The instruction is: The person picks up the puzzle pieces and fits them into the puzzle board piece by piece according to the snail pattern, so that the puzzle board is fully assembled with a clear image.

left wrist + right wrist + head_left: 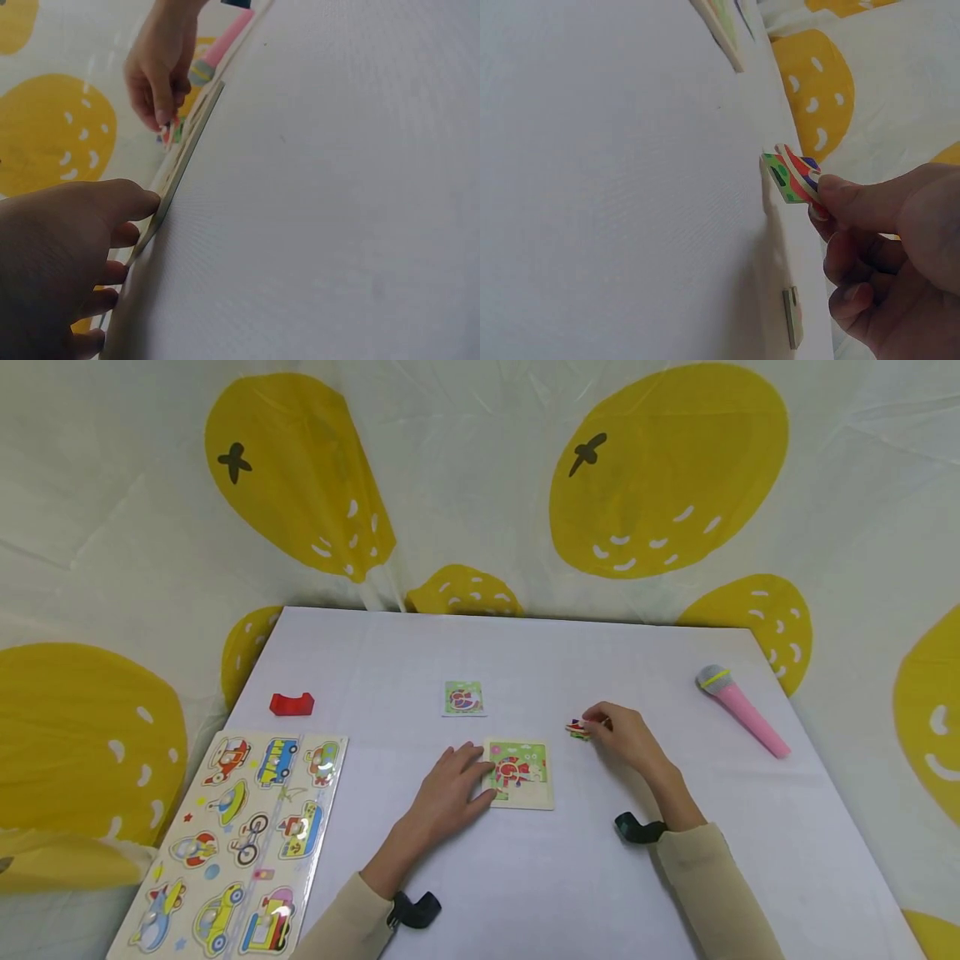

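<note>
In the head view, my left hand point(452, 789) lies at the left edge of a small wooden jigsaw puzzle board point(534, 795), fingers spread and thumb touching its rim. The board holds a green and red picture, with bare wood at its lower part. To its right, my right hand point(622, 737) pinches a puzzle piece point(791, 176) between thumb and fingertips. Green, red and purple show on that piece, which is held over the white table. Another small piece point(793, 319) lies on the table close by the right hand in the right wrist view.
A small picture card point(464, 697) lies behind the board. At the left stand a red block point(292, 704) and a large vehicle puzzle board point(225, 843) in clear wrap. A pink toy microphone point(750, 714) lies at the right of the white table point(570, 885).
</note>
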`<state>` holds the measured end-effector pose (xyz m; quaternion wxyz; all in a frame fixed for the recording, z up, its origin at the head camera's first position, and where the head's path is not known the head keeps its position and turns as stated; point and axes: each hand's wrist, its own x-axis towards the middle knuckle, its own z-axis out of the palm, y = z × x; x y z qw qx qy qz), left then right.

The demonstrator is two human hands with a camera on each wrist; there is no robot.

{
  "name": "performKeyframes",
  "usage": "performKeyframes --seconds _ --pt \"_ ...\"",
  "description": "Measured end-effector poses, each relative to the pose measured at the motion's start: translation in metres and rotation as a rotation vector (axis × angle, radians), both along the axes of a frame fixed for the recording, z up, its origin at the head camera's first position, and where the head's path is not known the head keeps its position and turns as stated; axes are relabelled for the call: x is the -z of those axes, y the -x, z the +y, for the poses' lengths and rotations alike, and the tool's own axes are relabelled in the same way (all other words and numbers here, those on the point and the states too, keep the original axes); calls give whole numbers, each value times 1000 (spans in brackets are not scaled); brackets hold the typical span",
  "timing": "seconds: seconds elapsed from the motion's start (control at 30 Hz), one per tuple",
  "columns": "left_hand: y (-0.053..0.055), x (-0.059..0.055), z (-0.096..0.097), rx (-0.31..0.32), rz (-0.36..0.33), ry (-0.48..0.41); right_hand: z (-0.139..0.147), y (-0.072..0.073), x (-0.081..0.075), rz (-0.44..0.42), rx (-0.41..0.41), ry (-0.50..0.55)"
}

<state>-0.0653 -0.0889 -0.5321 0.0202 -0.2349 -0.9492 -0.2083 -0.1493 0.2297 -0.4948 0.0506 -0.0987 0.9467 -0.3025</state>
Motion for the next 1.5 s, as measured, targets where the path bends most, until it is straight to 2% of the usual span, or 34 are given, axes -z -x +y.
performKeyframes --seconds 0.2,0.7,1.23,1.5 --pt "0 -1 0 -2 -8 -1 -6 -7 -6 -12 4 40" --pt "0 3 -1 8 29 -4 -35 -31 -19 -56 -132 133" --pt "2 5 -2 28 59 -21 -64 -52 -5 -63 -319 176" --pt "2 4 -3 27 62 -31 -72 -58 1 -71 -345 163"
